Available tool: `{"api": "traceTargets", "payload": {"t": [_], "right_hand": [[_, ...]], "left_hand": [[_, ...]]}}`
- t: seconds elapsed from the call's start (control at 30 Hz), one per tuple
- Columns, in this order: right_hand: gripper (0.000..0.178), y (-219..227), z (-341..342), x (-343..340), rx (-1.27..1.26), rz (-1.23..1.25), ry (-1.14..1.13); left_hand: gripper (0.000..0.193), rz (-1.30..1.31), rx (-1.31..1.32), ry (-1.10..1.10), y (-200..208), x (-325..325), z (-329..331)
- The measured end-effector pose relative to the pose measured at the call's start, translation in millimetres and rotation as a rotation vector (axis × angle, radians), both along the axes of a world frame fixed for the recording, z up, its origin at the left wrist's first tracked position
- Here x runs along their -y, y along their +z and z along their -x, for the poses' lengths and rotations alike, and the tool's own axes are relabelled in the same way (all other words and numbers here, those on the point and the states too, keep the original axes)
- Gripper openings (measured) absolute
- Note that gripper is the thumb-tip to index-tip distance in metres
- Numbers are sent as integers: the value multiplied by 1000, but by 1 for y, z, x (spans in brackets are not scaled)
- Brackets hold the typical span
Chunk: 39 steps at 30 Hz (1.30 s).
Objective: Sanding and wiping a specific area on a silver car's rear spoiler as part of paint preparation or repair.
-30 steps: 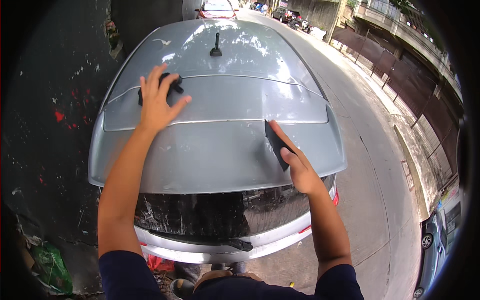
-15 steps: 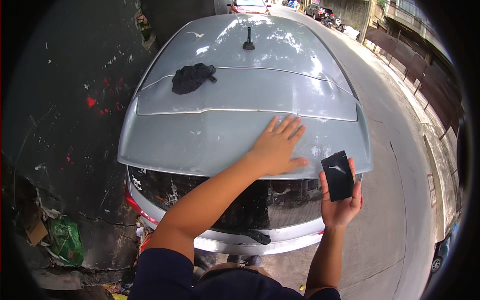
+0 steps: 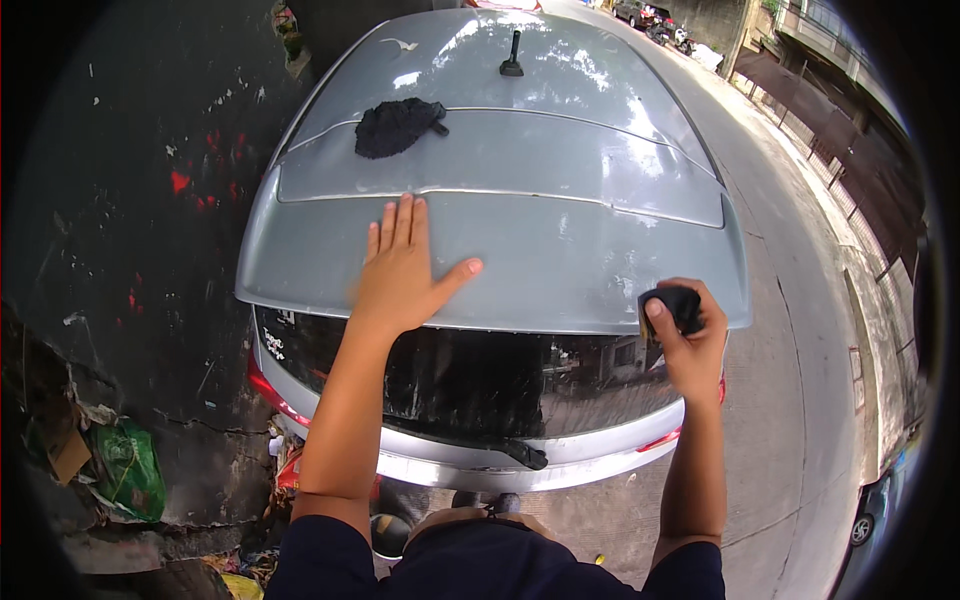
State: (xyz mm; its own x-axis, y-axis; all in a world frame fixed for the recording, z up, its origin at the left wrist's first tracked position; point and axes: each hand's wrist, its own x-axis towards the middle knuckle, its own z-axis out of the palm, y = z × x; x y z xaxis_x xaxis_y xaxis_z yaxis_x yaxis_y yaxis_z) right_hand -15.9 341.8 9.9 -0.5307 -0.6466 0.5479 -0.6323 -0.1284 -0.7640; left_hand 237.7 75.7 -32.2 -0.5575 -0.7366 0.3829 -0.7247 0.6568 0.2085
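Note:
My left hand (image 3: 405, 275) lies flat on the left part of the grey rear spoiler (image 3: 530, 260) of a car, fingers stretched out and thumb spread. Near the spoiler's right corner, my right hand (image 3: 697, 345) is closed round a small black sheet (image 3: 684, 308) that looks like sandpaper. The sheet is bent, and a yellowish-brown edge shows below it. My thumb presses on its near side. Further up, a crumpled black cloth (image 3: 392, 130) rests across the seam at the back of the roof.
A short black antenna (image 3: 512, 58) stands on the roof. Below the spoiler are the dark rear window (image 3: 460, 390) and its wiper (image 3: 520, 455). A dark, stained wall (image 3: 150, 250) is close on the left, with rubbish at its foot. The concrete road (image 3: 790, 330) runs along the right.
My left hand has slid leftward across the spoiler. My right hand has turned over and closed on the black sheet, which lay flat in the upturned palm before.

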Motion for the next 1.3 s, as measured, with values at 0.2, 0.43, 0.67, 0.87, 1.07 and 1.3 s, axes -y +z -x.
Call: {"api": "traceTargets", "payload": {"t": [0.2, 0.43, 0.67, 0.87, 1.07, 1.3], "right_hand": [[27, 22, 47, 111, -451, -208, -76], [29, 26, -21, 247, -732, -240, 344], [17, 54, 13, 222, -817, -377, 392], [14, 58, 7, 241, -870, -341, 487], [12, 54, 25, 220, -874, -352, 447], [14, 55, -2, 263, -933, -248, 564]], "left_hand": [[95, 75, -110, -554, 12, 23, 27], [92, 178, -484, -15, 48, 168, 14], [107, -86, -492, 234, 47, 210, 34], [107, -26, -469, 242, 50, 204, 58], [115, -39, -434, 213, 46, 209, 37], [106, 22, -464, 242, 44, 213, 52]]}}
